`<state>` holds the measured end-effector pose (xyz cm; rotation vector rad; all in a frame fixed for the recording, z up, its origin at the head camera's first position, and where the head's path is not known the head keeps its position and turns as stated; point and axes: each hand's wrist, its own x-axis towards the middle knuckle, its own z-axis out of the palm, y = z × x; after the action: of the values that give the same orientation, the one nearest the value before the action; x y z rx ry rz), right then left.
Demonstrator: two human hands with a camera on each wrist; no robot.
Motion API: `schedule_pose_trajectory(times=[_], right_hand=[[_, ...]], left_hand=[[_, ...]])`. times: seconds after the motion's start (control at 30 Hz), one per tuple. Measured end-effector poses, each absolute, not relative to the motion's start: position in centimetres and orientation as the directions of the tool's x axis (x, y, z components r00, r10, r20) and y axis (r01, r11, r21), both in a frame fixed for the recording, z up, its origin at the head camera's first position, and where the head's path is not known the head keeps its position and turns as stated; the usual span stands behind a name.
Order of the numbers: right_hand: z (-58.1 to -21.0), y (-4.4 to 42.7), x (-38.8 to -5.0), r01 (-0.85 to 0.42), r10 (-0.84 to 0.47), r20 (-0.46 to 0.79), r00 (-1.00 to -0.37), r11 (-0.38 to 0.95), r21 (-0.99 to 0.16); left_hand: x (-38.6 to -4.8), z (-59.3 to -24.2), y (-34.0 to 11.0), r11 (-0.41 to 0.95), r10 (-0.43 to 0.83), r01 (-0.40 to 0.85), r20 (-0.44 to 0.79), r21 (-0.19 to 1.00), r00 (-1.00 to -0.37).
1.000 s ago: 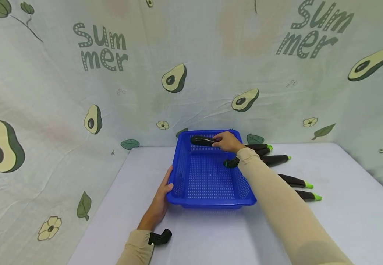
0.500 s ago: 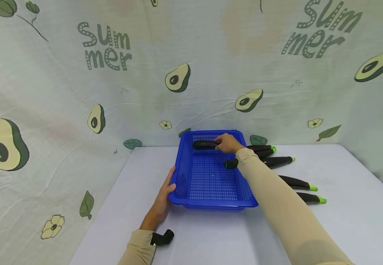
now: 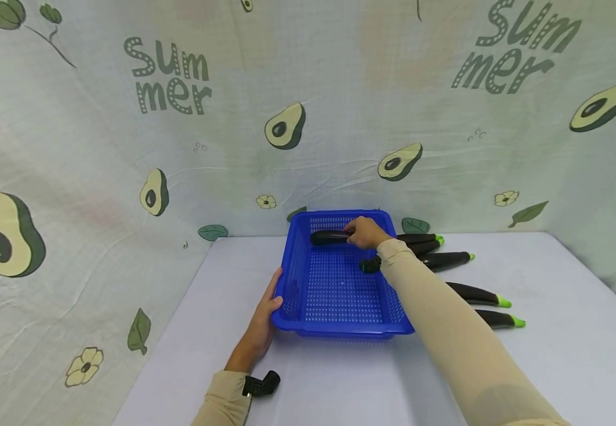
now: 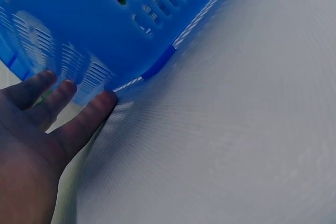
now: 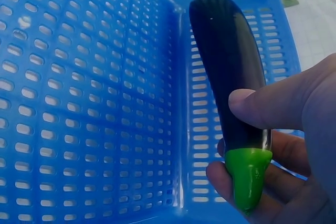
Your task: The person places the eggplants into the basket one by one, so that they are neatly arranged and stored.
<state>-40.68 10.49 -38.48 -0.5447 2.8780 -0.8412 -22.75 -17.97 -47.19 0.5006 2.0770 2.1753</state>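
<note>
My right hand (image 3: pixel 366 233) pinches a dark eggplant (image 3: pixel 329 237) near its green cap, inside the far end of the blue plastic basket (image 3: pixel 339 329). In the right wrist view the thumb lies on top of the eggplant (image 5: pixel 228 61) and the other fingers are beneath its stem end. Its rounded end points toward the basket's left wall. My left hand (image 3: pixel 258 322) touches the basket's left side near the front corner. The left wrist view shows its extended fingers (image 4: pixel 86 121) against the basket's perforated outer side.
Right of the basket, several more eggplants lie on the white table (image 3: pixel 542 367), among them one (image 3: pixel 448 260) and another (image 3: pixel 478 293). My right forearm partly covers them. A printed cloth (image 3: pixel 339 77) hangs behind the table.
My right hand has lowered the eggplant a little deeper into the basket's far end. The left hand keeps its place at the basket's side. The head view has shifted slightly.
</note>
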Motion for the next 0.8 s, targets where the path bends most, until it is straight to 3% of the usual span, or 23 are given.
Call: schedule_pose_trajectory(times=[0.8], right_hand=[[-38.69, 10.41, -40.80, -0.326, -0.371, 0.011, -0.929, 0.800, -0.503]], left_hand=[[-22.67, -47.09, -17.96, -0.054, 0.278, 0.162, 0.171, 0.985, -0.945]])
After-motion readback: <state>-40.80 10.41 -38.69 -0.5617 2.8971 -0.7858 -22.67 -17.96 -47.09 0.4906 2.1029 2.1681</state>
